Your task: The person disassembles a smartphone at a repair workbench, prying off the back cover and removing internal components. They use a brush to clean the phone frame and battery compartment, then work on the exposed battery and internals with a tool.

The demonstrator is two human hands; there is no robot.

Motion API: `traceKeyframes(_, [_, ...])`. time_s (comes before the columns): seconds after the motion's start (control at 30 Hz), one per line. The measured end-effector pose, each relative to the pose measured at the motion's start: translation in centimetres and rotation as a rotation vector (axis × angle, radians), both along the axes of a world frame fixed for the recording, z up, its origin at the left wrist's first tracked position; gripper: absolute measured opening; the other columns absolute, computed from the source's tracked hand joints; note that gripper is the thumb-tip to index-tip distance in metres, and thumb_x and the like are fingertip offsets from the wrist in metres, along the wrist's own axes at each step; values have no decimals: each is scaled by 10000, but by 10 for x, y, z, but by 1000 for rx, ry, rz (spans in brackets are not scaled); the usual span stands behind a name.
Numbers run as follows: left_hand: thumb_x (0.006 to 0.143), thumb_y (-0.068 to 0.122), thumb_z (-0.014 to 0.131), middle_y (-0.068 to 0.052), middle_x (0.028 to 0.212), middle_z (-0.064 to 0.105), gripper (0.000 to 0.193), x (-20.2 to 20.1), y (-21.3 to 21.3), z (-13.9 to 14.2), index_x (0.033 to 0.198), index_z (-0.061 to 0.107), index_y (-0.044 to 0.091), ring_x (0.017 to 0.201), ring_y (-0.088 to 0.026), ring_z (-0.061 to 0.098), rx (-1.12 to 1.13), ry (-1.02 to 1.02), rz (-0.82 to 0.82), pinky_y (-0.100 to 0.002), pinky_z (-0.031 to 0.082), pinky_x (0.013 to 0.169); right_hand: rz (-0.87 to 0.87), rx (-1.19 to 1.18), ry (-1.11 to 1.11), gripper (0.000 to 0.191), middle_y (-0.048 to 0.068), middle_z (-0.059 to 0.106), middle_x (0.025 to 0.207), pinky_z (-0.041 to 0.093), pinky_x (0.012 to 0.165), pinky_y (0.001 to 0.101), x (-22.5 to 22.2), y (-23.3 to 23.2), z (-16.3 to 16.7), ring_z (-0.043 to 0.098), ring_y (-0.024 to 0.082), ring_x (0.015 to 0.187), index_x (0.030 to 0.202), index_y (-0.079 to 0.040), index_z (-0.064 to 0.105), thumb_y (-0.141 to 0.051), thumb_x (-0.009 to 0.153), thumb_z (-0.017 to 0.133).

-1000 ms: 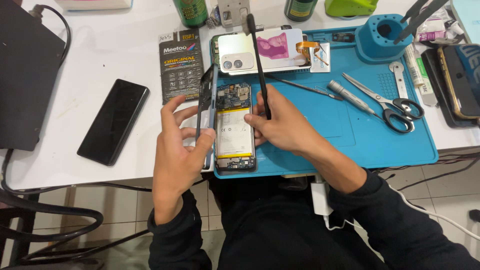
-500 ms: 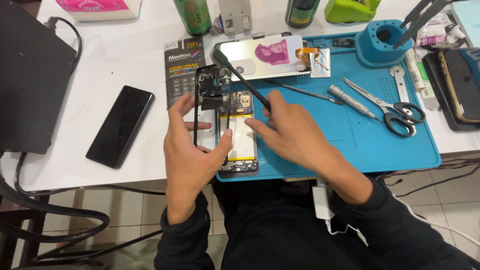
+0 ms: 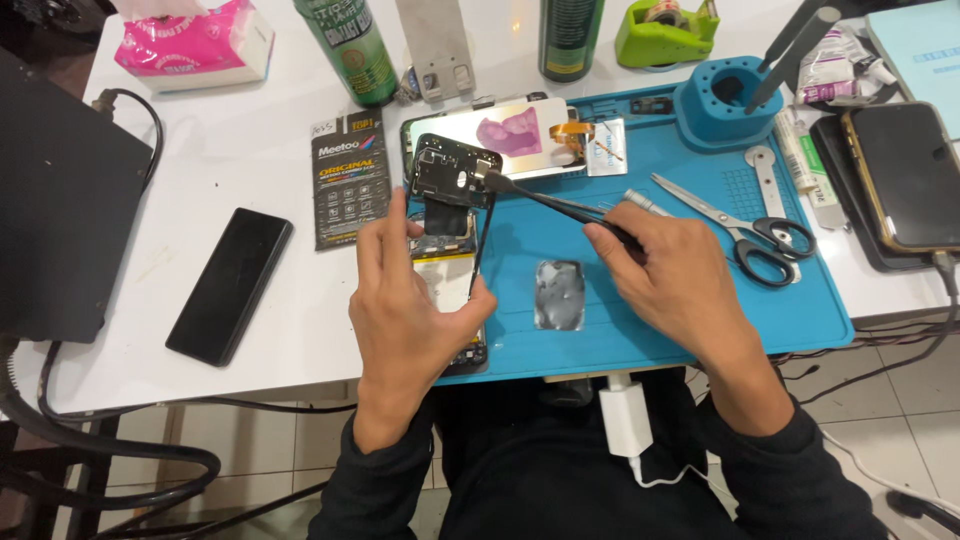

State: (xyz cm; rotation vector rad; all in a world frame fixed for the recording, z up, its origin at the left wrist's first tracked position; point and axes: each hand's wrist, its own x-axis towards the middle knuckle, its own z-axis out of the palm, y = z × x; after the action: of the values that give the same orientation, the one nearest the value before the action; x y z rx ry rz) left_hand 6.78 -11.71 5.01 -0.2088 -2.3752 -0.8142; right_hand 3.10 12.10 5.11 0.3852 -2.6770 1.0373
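Left hand: your grip clamps the opened phone, long axis pointing away from you, on the blue mat.
Right hand: pinches black tweezers, tips up-left at the lifted black cover.

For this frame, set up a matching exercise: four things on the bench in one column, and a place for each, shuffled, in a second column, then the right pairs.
Things:
1. scissors
2. black phone
3. tape dispenser
4. pink tissue pack

Places:
A. far left corner of the white table
B. on the blue mat, beyond the right hand
C. far edge, beside the dark bottle
D. flat on the white table, screen dark, outside the left hand

Pairs: 1-B, 2-D, 3-C, 4-A
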Motion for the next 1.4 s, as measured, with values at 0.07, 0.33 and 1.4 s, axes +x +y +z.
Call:
traceKeyframes(0.07, [678,169,857,-111,1195,547,981,-3,9,1,1527,407,-32,663,-154,570,6,-5,-7,-312,509,564,29,-44,17,237,125,607,599,409,468,388,-1,10,-2,562,278,482,920,-40,716,-268,969,677])
traceKeyframes(0.33, [625,174,853,-102,1159,549,993,-17,30,13,1502,429,-20,542,-138,528,91,-157,-68,-299,471,470,0,-127,9,206,106,616,600,400,448,352,-7,38,-19,548,198,448,948,-23,720,-228,962,702])
traceKeyframes(1.4, [1129,143,447,-17,1057,573,320,-44,40,-3,1402,498,-16,665,-26,459,794,-236,-353,-194,427,565,-27,-237,49,156,74,506,492,333,417,343,-4,32,-17,447,187,381,1035,-12,656,-152,986,702])
